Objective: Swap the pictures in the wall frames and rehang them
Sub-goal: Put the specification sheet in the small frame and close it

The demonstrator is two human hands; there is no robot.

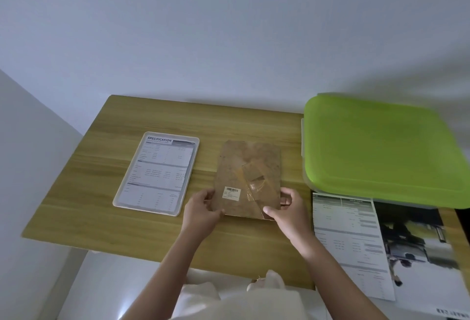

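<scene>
On the counter [101, 218] to the far left, one frame [157, 172] lies face up with its printed sheet in, out of my way. My left hand [203, 209] and right hand [288, 209] pinch the near corners of the second frame [248, 179], face down so its brown backing is reachable; fingers [269, 209] clamped on that near edge. Right of it, loose prints [356, 243] wait beside a green-lidded box [381, 146].
</scene>
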